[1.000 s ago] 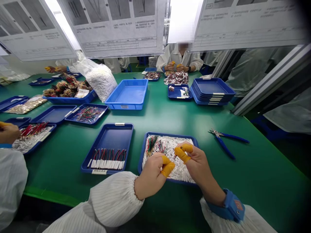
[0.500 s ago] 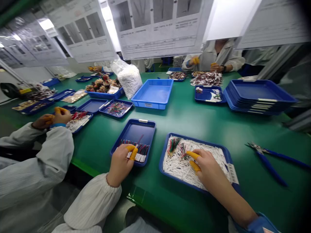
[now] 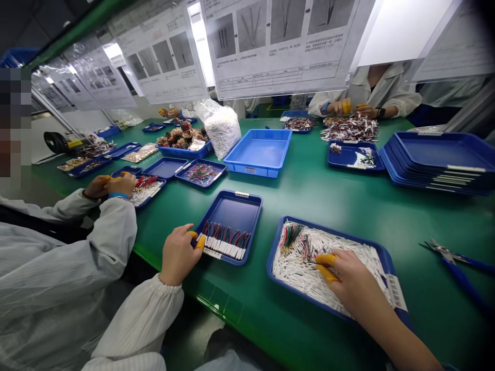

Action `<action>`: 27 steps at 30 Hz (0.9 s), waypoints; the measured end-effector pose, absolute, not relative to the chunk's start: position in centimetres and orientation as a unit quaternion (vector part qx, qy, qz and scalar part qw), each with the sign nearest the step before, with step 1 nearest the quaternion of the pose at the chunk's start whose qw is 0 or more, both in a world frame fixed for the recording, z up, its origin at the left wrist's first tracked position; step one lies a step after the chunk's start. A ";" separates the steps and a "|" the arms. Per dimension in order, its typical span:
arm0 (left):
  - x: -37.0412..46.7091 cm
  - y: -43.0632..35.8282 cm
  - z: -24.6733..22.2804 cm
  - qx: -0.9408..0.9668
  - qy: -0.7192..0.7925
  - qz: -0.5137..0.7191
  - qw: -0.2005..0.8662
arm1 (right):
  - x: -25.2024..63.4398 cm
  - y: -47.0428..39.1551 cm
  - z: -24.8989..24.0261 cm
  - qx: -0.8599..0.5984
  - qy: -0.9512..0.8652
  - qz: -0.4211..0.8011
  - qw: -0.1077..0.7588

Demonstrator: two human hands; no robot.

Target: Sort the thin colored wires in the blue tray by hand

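Observation:
My left hand (image 3: 181, 253), with yellow cots on thumb and forefinger, is at the left edge of a blue tray (image 3: 235, 206). It pinches a wire bundle with a white end at the left of a row of dark, red and green wires in white sleeves (image 3: 226, 245). My right hand (image 3: 350, 275), also in yellow cots, reaches into a second blue tray (image 3: 274, 257) full of white tubes (image 3: 297, 278). Its thumb and forefinger are nearly together over the tubes; what lies between them is hidden. Loose coloured wires (image 3: 292, 237) rest on the tubes.
Blue-handled pliers (image 3: 444, 252) lie at right, before a tray stack (image 3: 436, 159). A light-blue bin (image 3: 259, 149), a bag of white pieces (image 3: 222, 131) and a wire tray (image 3: 201, 172) stand behind. Co-workers' hands (image 3: 112, 185) work at left and a co-worker (image 3: 363, 98) sits opposite.
My left hand has moved from over the wire row to its left end. My right thumb and forefinger have come closer together among the tubes. The view has shifted left.

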State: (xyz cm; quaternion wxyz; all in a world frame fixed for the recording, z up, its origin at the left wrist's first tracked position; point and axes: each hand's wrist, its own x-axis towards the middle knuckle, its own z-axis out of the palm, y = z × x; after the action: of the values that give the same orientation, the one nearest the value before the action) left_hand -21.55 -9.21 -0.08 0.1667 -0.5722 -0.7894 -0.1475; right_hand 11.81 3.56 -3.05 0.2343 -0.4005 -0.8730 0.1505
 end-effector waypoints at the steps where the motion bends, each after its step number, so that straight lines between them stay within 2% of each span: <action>1: -21.6 -9.3 0.1 -0.569 -0.791 -0.151 0.167 | 11.9 3.6 -3.1 -0.400 -0.873 0.151 0.235; 8: -20.5 -8.4 2.2 -0.565 -0.777 -0.228 0.156 | 12.3 3.8 -2.7 -0.403 -0.851 0.134 0.308; 12: -15.7 -5.7 3.2 -0.647 -0.684 -0.336 0.021 | 12.1 3.5 -1.6 -0.386 -0.833 0.131 0.374; 14: -12.5 -4.1 3.5 -0.711 -0.614 -0.339 -0.043 | 12.0 3.3 -1.0 -0.375 -0.822 0.134 0.407; 17: -8.1 -2.1 3.8 -0.784 -0.544 -0.287 -0.083 | 12.1 3.2 -0.4 -0.364 -0.812 0.135 0.437; 21: -5.2 -0.5 3.3 -0.802 -0.527 -0.253 -0.119 | 12.4 3.2 -0.1 -0.345 -0.804 0.126 0.467; 24: -4.9 -0.2 2.4 -0.773 -0.524 -0.308 -0.180 | 12.6 3.2 -0.1 -0.346 -0.800 0.137 0.472; 27: -4.9 -0.3 1.6 -0.725 -0.543 -0.364 -0.218 | 12.7 3.1 -0.1 -0.425 -0.758 0.162 0.467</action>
State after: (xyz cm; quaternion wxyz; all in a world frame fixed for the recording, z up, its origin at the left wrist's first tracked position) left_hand -4.91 -0.31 1.65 -0.2182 -0.7248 -0.5428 -0.3639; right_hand 12.69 3.06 -0.13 0.4665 -0.4253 -0.7585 0.1617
